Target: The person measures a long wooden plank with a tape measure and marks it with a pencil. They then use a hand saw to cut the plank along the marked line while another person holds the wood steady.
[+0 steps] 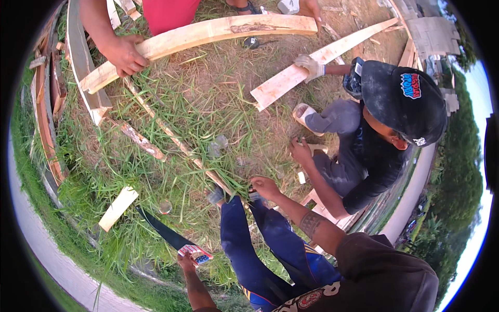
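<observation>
My left hand (186,261) is closed round the handle of a hand saw (165,232). The saw has a long dark blade and a red, white and blue handle; its blade slants up and left over the grass. Close to my feet and knees, my right hand (265,187) is held with curled fingers; whatever may be in them is too small to make out. A long thin strip of wood (169,134) runs from the upper left down to my feet. Left of the saw's tip lies a short pale wood offcut (118,208).
Across from me, a co-worker's hand (130,55) grips a thick beam (223,30). On my right crouches a person in a black cap (403,104), one gloved hand (310,67) on a board (332,52). Timber (83,62) and a bark-covered piece (140,140) lie at left.
</observation>
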`<action>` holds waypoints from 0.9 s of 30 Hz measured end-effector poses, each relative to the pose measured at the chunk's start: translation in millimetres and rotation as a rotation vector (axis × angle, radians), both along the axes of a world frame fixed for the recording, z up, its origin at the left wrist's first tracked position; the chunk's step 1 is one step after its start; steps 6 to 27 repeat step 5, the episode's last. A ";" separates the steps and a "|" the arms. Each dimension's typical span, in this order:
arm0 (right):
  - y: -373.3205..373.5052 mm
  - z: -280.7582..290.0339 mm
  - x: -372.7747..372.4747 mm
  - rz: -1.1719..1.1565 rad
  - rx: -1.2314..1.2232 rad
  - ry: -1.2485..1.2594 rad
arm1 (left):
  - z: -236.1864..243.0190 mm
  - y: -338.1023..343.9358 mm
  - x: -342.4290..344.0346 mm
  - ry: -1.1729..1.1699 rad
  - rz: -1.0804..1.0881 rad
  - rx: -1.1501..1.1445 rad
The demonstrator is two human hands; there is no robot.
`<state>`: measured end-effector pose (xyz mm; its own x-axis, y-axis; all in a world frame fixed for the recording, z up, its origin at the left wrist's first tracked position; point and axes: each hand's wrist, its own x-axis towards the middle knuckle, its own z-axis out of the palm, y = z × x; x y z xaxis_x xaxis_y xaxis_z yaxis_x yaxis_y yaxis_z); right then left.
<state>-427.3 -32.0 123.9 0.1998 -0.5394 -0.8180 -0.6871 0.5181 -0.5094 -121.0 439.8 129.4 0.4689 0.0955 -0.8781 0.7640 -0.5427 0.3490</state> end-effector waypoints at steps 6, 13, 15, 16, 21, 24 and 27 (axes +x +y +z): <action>47.6 72.0 -77.8 0.100 0.203 0.020 | 28.1 -26.5 -27.9 -0.002 -0.074 0.187; 47.6 72.0 -77.8 0.100 0.203 0.020 | 28.1 -26.5 -27.9 -0.002 -0.074 0.187; 47.6 72.0 -77.8 0.100 0.203 0.020 | 28.1 -26.5 -27.9 -0.002 -0.074 0.187; 47.6 72.0 -77.8 0.100 0.203 0.020 | 28.1 -26.5 -27.9 -0.002 -0.074 0.187; 47.6 72.0 -77.8 0.100 0.203 0.020 | 28.1 -26.5 -27.9 -0.002 -0.074 0.187; 47.6 72.0 -77.8 0.100 0.203 0.020 | 28.1 -26.5 -27.9 -0.002 -0.074 0.187; 47.6 72.0 -77.8 0.100 0.203 0.020 | 28.1 -26.5 -27.9 -0.002 -0.074 0.187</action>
